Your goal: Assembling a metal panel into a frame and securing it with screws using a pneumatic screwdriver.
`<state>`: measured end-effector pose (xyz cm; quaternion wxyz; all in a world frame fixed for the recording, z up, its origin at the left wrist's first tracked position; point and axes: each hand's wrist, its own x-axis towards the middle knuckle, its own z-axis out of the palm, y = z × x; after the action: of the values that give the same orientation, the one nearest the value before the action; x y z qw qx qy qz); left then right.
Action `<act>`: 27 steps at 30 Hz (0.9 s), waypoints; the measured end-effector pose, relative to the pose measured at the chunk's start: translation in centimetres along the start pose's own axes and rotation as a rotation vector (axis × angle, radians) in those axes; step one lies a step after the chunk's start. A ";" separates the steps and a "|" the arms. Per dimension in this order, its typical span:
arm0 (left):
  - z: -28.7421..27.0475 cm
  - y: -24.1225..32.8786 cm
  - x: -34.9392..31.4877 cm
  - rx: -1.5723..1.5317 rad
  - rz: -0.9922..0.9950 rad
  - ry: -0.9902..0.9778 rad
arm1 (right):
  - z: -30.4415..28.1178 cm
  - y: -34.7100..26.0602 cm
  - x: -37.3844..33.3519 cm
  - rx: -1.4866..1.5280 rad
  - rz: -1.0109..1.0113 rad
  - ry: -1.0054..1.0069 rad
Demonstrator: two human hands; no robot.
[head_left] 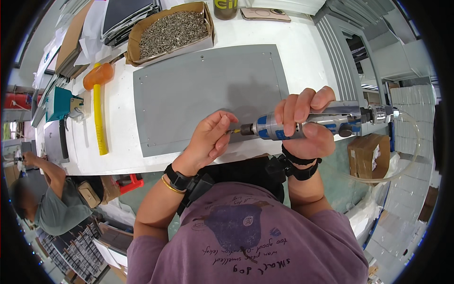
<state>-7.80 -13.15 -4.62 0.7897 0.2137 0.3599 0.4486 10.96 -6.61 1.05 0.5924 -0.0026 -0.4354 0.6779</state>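
My right hand (307,123) is wrapped round a silver and blue pneumatic screwdriver (274,127), held level with its bit pointing left. An air hose runs from its back end. My left hand (213,135) pinches at the tip of the bit; whatever sits between the thumb and fingers there is too small to make out. Both hands are over the near edge of a flat grey panel (184,94), which lies on the white table and has small holes along its edges.
Behind the panel stands a cardboard box of screws (137,47). To the left lie an orange-headed mallet (98,118) and a teal tool (59,104). A phone (266,14) lies at the back, grey frames (338,52) stand right, and another person (59,203) is at far left.
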 end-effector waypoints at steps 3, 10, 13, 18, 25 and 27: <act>0.2 0.1 -0.1 0.008 0.003 0.001 | 0.2 0.1 -0.4 0.036 -0.005 0.083; 0.9 0.4 -0.2 0.121 0.033 0.054 | -0.1 0.2 -0.9 0.042 -0.043 0.076; 1.5 0.6 -0.1 0.176 0.030 0.106 | -0.1 0.2 -1.1 0.043 -0.047 0.083; 1.6 0.4 0.2 0.357 0.074 0.124 | -0.4 0.2 -1.5 0.030 -0.047 0.112; 1.8 0.0 0.6 0.226 -0.065 0.213 | -1.5 -1.6 -1.5 -0.091 -0.086 0.098; 1.1 -0.3 0.5 0.345 -0.021 0.217 | -2.0 -2.8 -1.6 -0.182 -0.106 0.104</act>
<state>-6.61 -12.87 -4.26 0.7026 0.2927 0.5166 0.3923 14.71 -6.89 0.62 0.6463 -0.0686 -0.4636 0.6022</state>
